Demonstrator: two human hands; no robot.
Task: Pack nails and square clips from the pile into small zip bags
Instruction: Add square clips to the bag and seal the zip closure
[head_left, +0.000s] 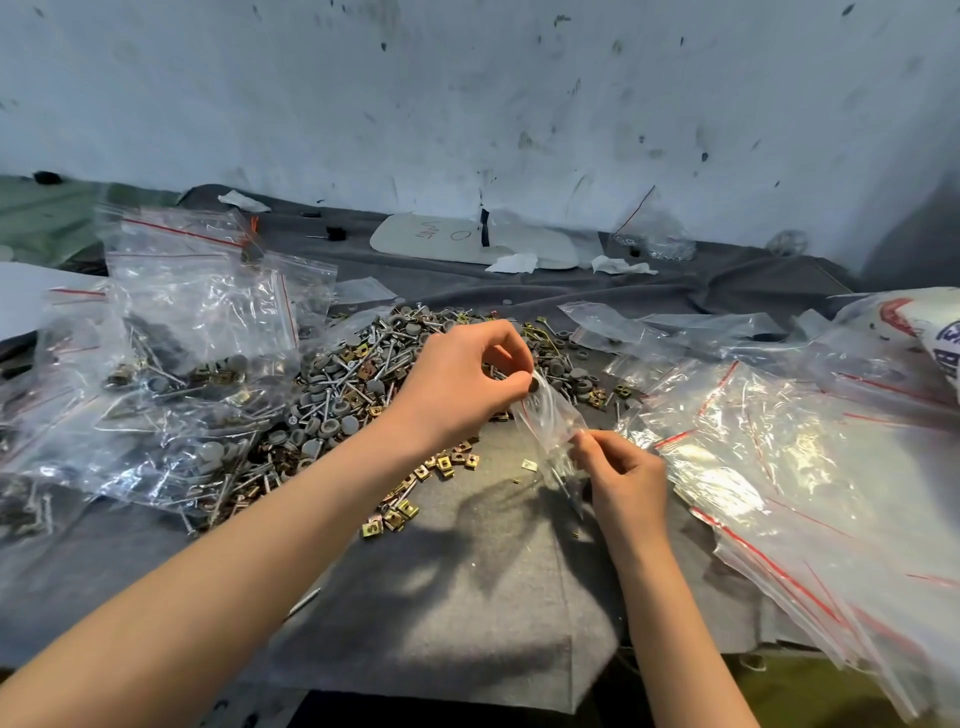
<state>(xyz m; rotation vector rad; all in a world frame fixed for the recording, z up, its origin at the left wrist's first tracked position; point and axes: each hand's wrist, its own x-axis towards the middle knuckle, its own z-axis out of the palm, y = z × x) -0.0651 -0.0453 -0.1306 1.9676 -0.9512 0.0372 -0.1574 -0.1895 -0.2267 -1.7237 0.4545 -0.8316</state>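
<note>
L hand (467, 379) sits farther out, palm down, thumb & fingers curled, pinching the top of a zip bag (548, 410). R hand (623, 475) is nearer & to the right, fingertips pinching the bag's lower end. Both forearms bare: L runs diagonally from near left, R from the near edge.

Workshop bench (457, 597); scuffed wall (467, 93); hardware pile (358, 374)
</note>
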